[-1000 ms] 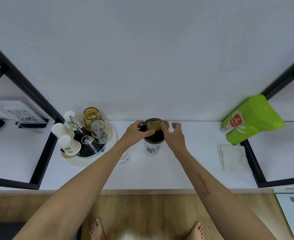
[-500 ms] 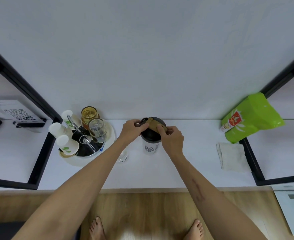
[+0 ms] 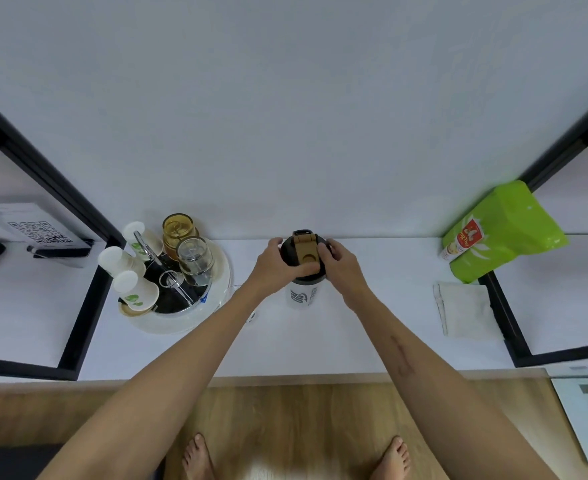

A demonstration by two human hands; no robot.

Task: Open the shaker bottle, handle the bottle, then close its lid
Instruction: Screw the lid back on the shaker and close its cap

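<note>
A white shaker bottle (image 3: 302, 295) with a dark logo stands upright on the white shelf (image 3: 354, 334), near the back wall. Its black lid (image 3: 288, 250) carries a tan flip cap (image 3: 305, 251) that lies flat across the top. My left hand (image 3: 274, 268) wraps the lid's left side, thumb along its front rim. My right hand (image 3: 341, 265) grips the lid's right side, fingers curled against it. Both hands hide the lid's lower edge.
A round tray (image 3: 216, 299) at the left holds paper cups (image 3: 136, 292), an amber glass (image 3: 178, 230) and a clear glass (image 3: 195, 259). A folded cloth (image 3: 464, 308) and a green pouch (image 3: 500, 230) lie at the right. Black frame bars (image 3: 84, 320) flank the shelf. Bare feet stand on the wooden floor.
The tan flip cap, raised and held between my fingers earlier, now lies flat on the lid. Both hands have dropped from the cap onto the lid's sides.
</note>
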